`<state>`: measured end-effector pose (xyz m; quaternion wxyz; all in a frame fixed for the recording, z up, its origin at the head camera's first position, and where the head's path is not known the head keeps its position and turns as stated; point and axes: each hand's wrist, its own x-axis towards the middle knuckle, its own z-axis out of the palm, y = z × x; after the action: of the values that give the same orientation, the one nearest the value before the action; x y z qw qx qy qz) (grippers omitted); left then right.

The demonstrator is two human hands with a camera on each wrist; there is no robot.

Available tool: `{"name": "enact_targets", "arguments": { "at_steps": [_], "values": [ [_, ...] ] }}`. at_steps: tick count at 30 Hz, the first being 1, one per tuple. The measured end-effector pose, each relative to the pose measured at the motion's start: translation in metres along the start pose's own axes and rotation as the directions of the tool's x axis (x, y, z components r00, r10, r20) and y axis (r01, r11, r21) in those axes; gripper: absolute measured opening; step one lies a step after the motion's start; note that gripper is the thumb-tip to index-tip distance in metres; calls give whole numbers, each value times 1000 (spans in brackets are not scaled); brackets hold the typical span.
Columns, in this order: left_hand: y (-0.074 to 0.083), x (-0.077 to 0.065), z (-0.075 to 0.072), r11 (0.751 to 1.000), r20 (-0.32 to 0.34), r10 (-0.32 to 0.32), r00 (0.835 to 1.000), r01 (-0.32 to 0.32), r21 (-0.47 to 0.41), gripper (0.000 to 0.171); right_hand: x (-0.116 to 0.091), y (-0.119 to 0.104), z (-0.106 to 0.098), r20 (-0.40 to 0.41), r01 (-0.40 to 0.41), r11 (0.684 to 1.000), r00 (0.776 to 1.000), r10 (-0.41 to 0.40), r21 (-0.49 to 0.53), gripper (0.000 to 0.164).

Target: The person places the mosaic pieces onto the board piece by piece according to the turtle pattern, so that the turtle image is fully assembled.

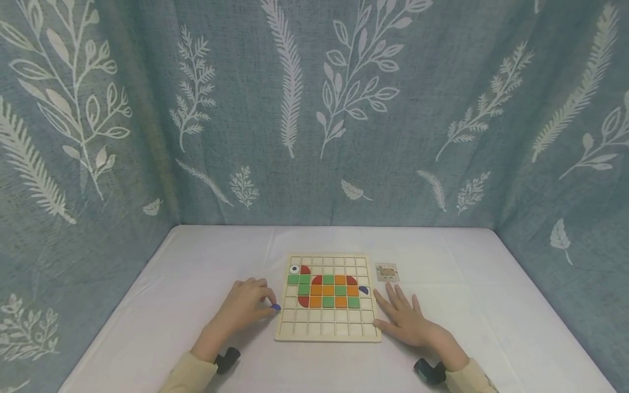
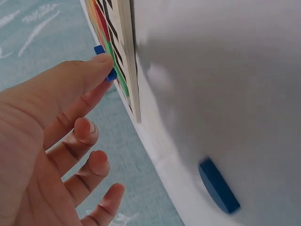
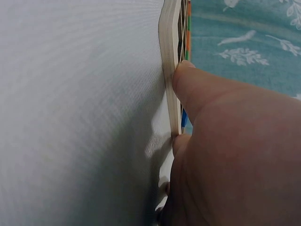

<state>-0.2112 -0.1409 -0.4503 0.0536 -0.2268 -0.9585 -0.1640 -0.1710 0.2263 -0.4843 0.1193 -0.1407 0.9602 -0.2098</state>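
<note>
My left hand (image 1: 245,301) pinches a small blue half-round piece (image 2: 112,75) between thumb and index finger, just off the left edge of the wooden grid board (image 1: 327,330). A second blue piece (image 2: 218,186) lies on the white cloth beneath that hand; the head view does not show it. On the board, green, orange and red tiles (image 1: 328,290) form an animal-like shape with a round eye tile (image 1: 294,269). Another blue half-round piece (image 1: 363,290) sits near the right side. My right hand (image 1: 408,322) lies with fingers spread, its thumb touching the board's right edge.
A small picture card (image 1: 387,272) rests on the table to the right of the board, just beyond the right fingertips. White cloth covers the table (image 1: 221,245). A blue-green leaf-patterned curtain (image 1: 314,120) surrounds its back and sides.
</note>
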Motion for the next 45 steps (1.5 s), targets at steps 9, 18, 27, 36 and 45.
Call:
{"name": "enact_targets", "arguments": {
  "at_steps": [9, 18, 27, 36, 45],
  "values": [
    [13, 7, 10, 997, 0, 72, 997, -72, -29, 12, 1, -1, -1, -3, -6, 1000, 1000, 6, -8, 72],
    [27, 18, 20, 988, 19, 147, 989, -146, -47, 10, 2, -1, 0, -4, -4, 1000, 1000, 4, -22, 71],
    [42, 24, 25, 974, 22, 200, 980, -197, -108, 10, 0, 0, 0, -18, 18, 1000, 1000, -18, 9, 72],
    [50, 30, 34, 975, 58, 202, 978, -195, -106, 8, 2, 3, 3, -26, -3, 1000, 1000, 3, -15, 73],
    [52, 28, 36, 976, 80, 187, 979, -176, -130, 10, -2, -2, -1, -20, 27, 1000, 999, -26, 11, 70]
  ]
}}
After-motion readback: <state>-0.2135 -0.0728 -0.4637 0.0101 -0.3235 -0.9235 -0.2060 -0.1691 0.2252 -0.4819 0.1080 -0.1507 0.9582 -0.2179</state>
